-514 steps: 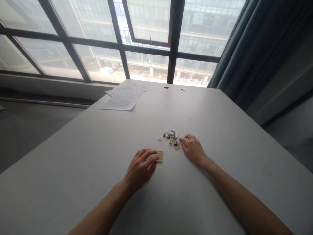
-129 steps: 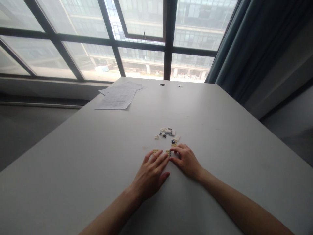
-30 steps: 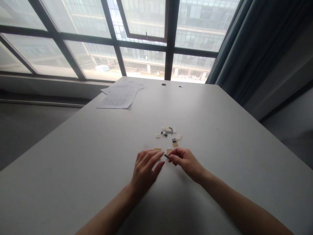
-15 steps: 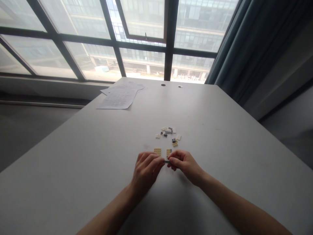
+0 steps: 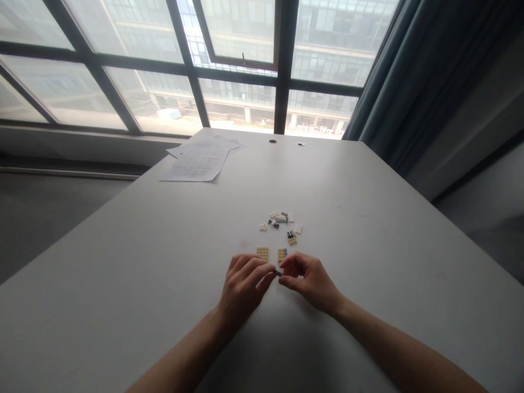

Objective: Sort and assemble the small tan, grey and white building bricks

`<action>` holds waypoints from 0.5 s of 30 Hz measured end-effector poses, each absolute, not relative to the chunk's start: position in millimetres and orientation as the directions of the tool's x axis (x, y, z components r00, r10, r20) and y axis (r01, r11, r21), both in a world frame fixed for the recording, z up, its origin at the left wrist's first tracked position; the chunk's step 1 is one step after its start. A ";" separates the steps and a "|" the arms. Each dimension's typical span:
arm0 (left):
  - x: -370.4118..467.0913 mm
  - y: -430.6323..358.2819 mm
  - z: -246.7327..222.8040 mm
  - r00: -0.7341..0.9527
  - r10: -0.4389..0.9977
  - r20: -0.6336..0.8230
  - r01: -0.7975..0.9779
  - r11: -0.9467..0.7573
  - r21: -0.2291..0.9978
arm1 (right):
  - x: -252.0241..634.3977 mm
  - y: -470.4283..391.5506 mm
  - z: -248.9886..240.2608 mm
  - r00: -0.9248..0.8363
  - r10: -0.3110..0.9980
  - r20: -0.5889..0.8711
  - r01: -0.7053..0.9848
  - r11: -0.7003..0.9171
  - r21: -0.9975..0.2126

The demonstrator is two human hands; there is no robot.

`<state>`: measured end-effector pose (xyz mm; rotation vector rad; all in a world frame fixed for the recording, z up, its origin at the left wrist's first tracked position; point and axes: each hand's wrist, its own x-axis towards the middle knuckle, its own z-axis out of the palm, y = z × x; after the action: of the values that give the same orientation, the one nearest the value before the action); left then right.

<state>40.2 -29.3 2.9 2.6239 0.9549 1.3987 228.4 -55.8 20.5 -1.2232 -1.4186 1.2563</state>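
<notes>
Between thumb and fingers, my left hand (image 5: 245,281) pinches a small dark grey piece (image 5: 279,272) that sticks out to the right. My right hand (image 5: 311,281) is at the piece's right end, thumb and index finger spread apart around it; whether they touch it is unclear. Just beyond the hands lie a tan studded plate (image 5: 262,253) on the left and a tan plate with a grey part (image 5: 282,254) on the right. A tan and black piece (image 5: 291,237) is a little farther off.
Farther along the white table (image 5: 327,196) is a small pile of white, grey and black pieces (image 5: 280,218), with a white tile (image 5: 298,228) beside it. Printed papers (image 5: 198,161) lie at the far left, and two round holes are near the window edge.
My right thumb and index finger have parted at the grey piece, which now tilts down to the right. My left hand has stayed nearly in place, still pinching it.
</notes>
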 end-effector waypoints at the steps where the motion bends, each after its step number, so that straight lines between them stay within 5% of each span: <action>1: 39.9 -29.3 2.1 0.424 0.520 0.742 0.499 -0.818 0.288 | 229.4 -57.0 21.5 -0.169 0.985 -0.014 0.151 0.012 -0.988; 10: 39.6 -33.2 4.6 0.541 0.443 0.715 0.410 -0.881 0.236 | 237.6 -71.8 21.0 -0.264 0.963 -0.055 0.229 0.007 -0.973; 15: 42.0 -32.9 5.9 0.554 0.478 0.682 0.493 -0.848 0.195 | 250.1 -64.0 19.3 -0.163 0.986 0.026 0.423 0.094 -0.901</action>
<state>42.0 -32.9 5.9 2.7851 0.8704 1.2133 250.1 -64.0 19.3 -1.4020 -1.6812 1.0318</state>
